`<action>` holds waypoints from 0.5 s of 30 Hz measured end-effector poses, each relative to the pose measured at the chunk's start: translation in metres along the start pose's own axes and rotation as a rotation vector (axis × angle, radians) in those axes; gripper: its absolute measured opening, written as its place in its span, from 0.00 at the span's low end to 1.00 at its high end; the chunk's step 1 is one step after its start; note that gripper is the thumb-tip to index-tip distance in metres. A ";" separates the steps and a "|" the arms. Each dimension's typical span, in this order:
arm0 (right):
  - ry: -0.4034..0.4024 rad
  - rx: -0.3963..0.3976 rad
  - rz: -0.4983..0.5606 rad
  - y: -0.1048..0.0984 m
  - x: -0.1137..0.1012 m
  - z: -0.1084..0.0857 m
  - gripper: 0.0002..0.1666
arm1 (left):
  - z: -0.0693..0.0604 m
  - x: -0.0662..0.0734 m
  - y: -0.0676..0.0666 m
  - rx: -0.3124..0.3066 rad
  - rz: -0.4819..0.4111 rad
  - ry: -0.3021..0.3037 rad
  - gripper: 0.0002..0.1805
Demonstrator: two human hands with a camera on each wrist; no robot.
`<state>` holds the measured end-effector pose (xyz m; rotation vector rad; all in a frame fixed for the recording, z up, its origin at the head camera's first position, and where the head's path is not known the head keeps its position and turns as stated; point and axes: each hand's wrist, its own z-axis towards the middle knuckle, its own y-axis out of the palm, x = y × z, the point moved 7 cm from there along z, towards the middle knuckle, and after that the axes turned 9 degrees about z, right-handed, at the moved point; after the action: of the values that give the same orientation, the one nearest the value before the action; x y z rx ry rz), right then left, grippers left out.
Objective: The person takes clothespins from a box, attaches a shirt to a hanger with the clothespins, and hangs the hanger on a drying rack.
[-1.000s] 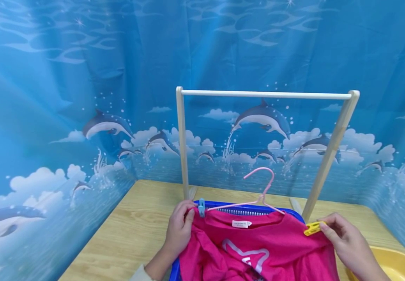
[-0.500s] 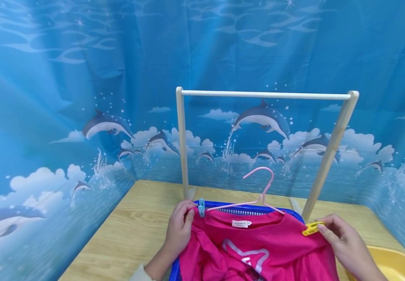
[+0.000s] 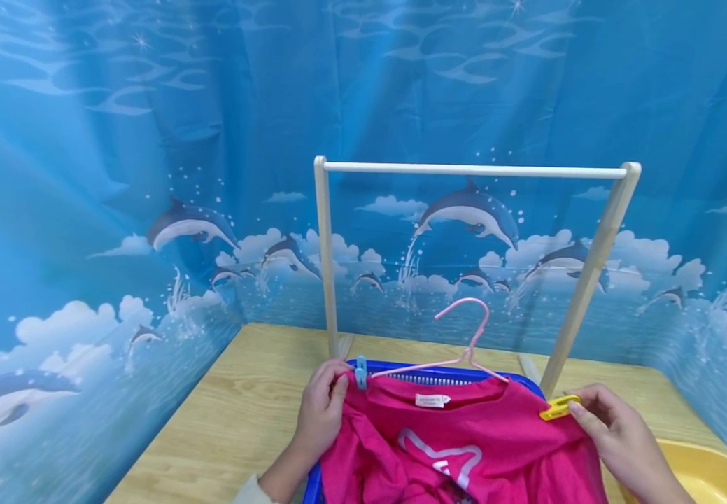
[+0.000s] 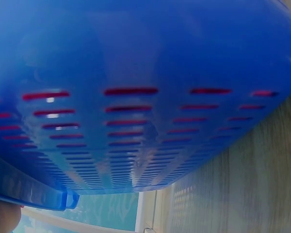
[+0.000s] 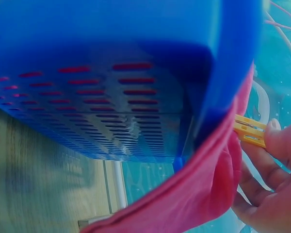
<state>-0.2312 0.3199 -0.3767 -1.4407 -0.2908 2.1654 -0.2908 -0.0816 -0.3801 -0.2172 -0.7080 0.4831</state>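
A pink shirt [image 3: 520, 427] with a white print lies over the blue basket [image 3: 315, 483], a pink hanger [image 3: 469, 358] in its neck and the hook standing up. At its left shoulder, my left hand [image 3: 321, 406] pinches the cloth beside a light-blue clothespin [image 3: 361, 372]. My right hand [image 3: 621, 434] holds a yellow clothespin [image 3: 560, 408] between thumb and finger at the other shoulder. In the right wrist view, the yellow clothespin [image 5: 251, 130] meets the cloth's edge. Most of the left hand is outside the left wrist view, which mainly shows the basket's slotted side [image 4: 131, 53].
Behind the basket stands a wooden rack with a white bar [image 3: 473, 169]. A yellow basin [image 3: 709, 469] sits at the right, partly behind my right wrist. The wooden table [image 3: 212, 420] extends to the left, and a dolphin-print curtain [image 3: 117, 245] surrounds it.
My right hand and the yellow clothespin have shifted slightly left, toward the shirt's neck. The left hand keeps its hold on the cloth, with hardly any movement.
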 end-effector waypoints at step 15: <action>0.073 -0.005 -0.056 -0.003 0.005 -0.002 0.16 | -0.001 -0.003 0.001 -0.012 0.005 -0.026 0.07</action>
<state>-0.2296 0.3252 -0.3805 -1.4934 -0.3069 2.0645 -0.2929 -0.0822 -0.3827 -0.2243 -0.7364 0.4876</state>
